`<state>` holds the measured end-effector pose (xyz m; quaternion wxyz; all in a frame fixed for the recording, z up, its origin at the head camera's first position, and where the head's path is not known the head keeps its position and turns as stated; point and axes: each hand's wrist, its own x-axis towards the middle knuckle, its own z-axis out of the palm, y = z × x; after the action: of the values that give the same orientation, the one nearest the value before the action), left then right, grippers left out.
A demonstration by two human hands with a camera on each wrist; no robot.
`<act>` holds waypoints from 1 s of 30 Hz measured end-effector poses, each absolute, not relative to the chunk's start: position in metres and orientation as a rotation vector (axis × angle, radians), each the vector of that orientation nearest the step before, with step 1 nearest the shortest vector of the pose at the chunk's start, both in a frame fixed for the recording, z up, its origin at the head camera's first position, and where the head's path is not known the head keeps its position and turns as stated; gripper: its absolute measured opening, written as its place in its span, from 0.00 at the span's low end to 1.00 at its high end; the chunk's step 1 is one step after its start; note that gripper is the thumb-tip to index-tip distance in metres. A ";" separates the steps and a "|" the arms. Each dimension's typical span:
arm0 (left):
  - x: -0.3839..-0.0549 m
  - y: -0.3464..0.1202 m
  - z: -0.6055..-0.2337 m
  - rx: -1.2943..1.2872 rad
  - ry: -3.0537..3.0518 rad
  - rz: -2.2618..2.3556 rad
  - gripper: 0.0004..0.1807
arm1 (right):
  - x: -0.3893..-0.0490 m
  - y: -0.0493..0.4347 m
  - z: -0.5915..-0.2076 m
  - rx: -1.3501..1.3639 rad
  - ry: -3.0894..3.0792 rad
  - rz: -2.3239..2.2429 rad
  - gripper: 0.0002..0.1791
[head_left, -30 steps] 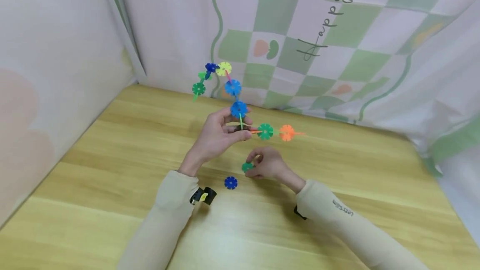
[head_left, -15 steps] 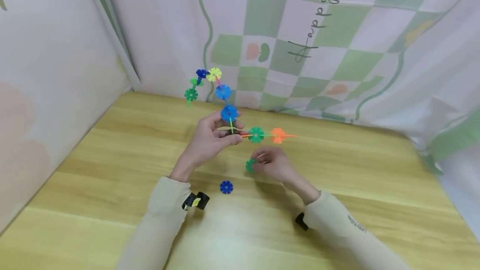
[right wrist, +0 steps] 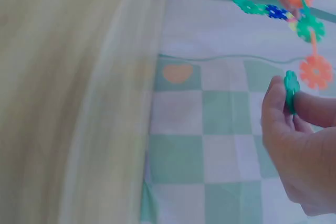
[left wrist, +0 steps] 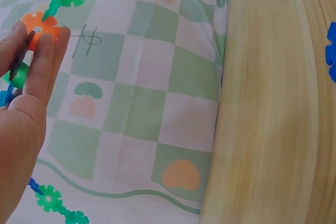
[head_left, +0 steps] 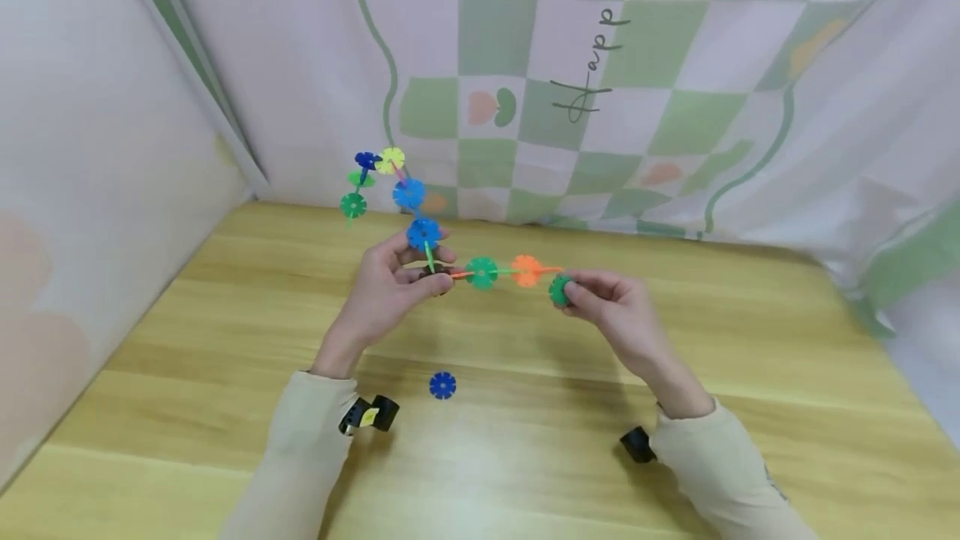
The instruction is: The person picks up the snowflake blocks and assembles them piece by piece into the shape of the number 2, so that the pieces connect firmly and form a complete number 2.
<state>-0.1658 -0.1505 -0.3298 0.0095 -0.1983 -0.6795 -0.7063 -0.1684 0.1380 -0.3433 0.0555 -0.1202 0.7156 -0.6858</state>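
Note:
My left hand (head_left: 382, 286) holds a chain of interlocking snowflake discs (head_left: 482, 272) above the table, pinching a dark brown disc (left wrist: 22, 56) near its middle. From there the chain bends up and left through blue, yellow and green discs, while the other arm runs right to an orange disc (head_left: 527, 271) at its end. Between thumb and fingers my right hand (head_left: 626, 315) pinches a loose green disc (right wrist: 291, 92), close beside that orange end. In the right wrist view the green disc is edge-on, just apart from the orange disc (right wrist: 316, 72).
A single dark blue disc (head_left: 442, 385) lies on the wooden table (head_left: 225, 357) between the forearms. Behind the table hangs a checked green and white curtain (head_left: 495, 40), with a pale cloth wall (head_left: 97, 148) on the left. Black wrist cameras (head_left: 637, 445) sit at both cuffs.
My right hand has brought the green disc up and right, from low over the table to the chain's orange end. The left hand keeps its hold; the head view has shifted slightly.

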 end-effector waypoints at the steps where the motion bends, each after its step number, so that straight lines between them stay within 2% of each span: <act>1: -0.165 -0.154 -0.329 -0.615 -2.122 -2.198 0.24 | -0.169 0.137 -0.340 -0.360 2.156 -2.093 0.14; 6: -0.161 -0.168 -0.329 -0.556 -2.136 -2.156 0.25 | -0.172 0.129 -0.330 -0.324 2.021 -2.158 0.15; 12: -0.157 -0.176 -0.329 -0.545 -2.156 -2.137 0.26 | -0.172 0.121 -0.329 -0.263 1.851 -2.286 0.07; 30: -0.157 -0.180 -0.331 -0.581 -2.184 -2.131 0.26 | -0.170 0.109 -0.332 -0.264 1.725 -2.373 0.06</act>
<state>-0.1566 -0.1804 -0.3308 0.0178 -0.1869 -0.7030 -0.6860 -0.1697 0.1092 -0.3322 0.0978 -0.0891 0.5829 -0.8017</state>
